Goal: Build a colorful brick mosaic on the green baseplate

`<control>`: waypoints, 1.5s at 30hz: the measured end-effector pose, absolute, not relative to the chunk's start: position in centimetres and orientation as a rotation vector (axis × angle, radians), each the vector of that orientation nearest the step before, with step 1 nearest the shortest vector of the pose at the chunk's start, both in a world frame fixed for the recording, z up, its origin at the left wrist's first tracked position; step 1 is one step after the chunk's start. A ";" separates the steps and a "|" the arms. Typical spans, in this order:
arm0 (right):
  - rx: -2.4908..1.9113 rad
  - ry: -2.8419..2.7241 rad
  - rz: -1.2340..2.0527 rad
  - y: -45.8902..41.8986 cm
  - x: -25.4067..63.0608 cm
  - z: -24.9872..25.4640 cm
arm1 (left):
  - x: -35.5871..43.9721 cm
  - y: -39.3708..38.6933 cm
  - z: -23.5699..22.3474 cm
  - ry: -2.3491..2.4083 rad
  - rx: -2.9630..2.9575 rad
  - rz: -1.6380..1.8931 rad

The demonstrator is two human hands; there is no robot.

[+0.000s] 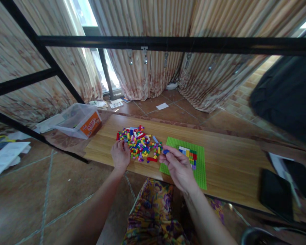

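A heap of small coloured bricks (139,143) lies on a wooden board (232,163). To its right sits a green baseplate (200,170) with a small block of coloured bricks (190,154) built on it. My right hand (177,166) hovers over the plate's left edge, its fingers pinched on a small blue brick (166,151). My left hand (120,154) rests at the left edge of the heap, fingers curled down onto the bricks; what they hold, if anything, is hidden.
A clear plastic box with an orange label (79,120) stands at the board's left end. Dark flat things (276,194) lie at the right end. A black metal frame (168,42) crosses above. Curtains hang behind; papers lie on the tiled floor.
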State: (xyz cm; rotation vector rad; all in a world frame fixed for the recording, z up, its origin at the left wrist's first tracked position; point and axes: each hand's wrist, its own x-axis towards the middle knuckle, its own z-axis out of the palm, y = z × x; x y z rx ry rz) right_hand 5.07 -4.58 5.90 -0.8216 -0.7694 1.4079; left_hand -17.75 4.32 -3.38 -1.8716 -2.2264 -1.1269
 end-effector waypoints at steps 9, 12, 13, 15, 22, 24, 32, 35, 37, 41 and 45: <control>-0.901 -0.712 1.391 -4.9 5.4 4.2 | -17.8 4.2 -3.3 -2.222 -1.884 -1.131; -0.932 -0.640 1.393 -5.0 5.7 3.5 | -17.8 4.3 -3.4 -2.234 -1.888 -1.128; -0.952 -0.614 1.385 -5.0 5.8 3.2 | -17.8 4.3 -3.4 -2.235 -1.887 -1.126; -1.013 -0.569 1.350 -5.0 6.1 2.6 | -17.8 4.3 -3.4 -2.230 -1.883 -1.123; -1.396 -0.921 1.024 -5.3 8.4 -0.7 | -17.7 4.3 -3.5 -2.213 -1.872 -1.139; -1.481 -1.077 0.871 -5.2 9.8 -1.0 | -17.8 4.3 -3.6 -2.204 -1.871 -1.143; -1.726 -1.512 0.391 -2.6 14.5 1.2 | -17.7 4.3 -3.3 -2.234 -1.898 -1.124; -1.737 -1.737 0.265 -1.6 14.7 1.5 | -17.6 4.3 -3.2 -2.236 -1.899 -1.121; -1.739 -1.850 0.203 -1.3 14.6 1.2 | -17.6 4.3 -3.2 -2.227 -1.891 -1.133; -1.740 -1.965 0.097 -1.3 14.2 0.6 | -17.6 4.2 -3.3 -2.220 -1.884 -1.144; -1.765 -1.938 0.019 -1.5 14.0 0.4 | -17.5 4.1 -3.2 -2.238 -1.879 -1.126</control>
